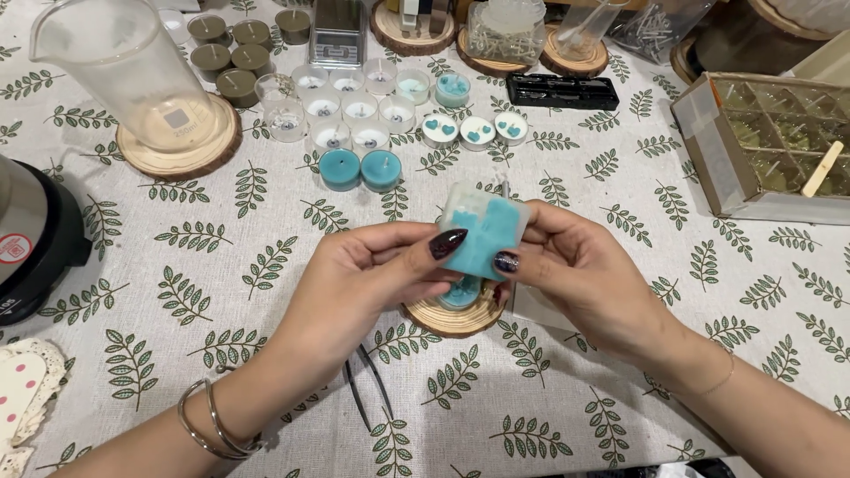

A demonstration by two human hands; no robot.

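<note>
I hold a small translucent mould (482,232) filled with teal and white wax up in front of me, above the counter (620,204) with its leaf-print cloth. My left hand (367,270) grips it from the left, thumb pressed across the teal face, fingers curled behind. My right hand (575,265) closes on its right side, thumb tip touching the lower edge just beside my left thumb. Both hands are narrow, clamped on the mould, which tilts a little to the right.

Directly under the mould a round wooden coaster (453,317) lies on the counter, with a small teal piece (462,292) resting on it, partly hidden by my thumbs. Dark tweezers (363,389) lie on the cloth below my left wrist.

Further up, two teal tealights (360,169) stand side by side, and behind them a cluster of clear tealight cups (354,106). Three white candles with teal hearts (475,130) sit in a row to the right of those. A clear measuring jug (133,71) stands on a larger wooden disc (181,146) at upper left, with olive-brown candles (232,57) near it. A clear divided box (779,142) sits at the right edge, well apart from my hands.
</note>
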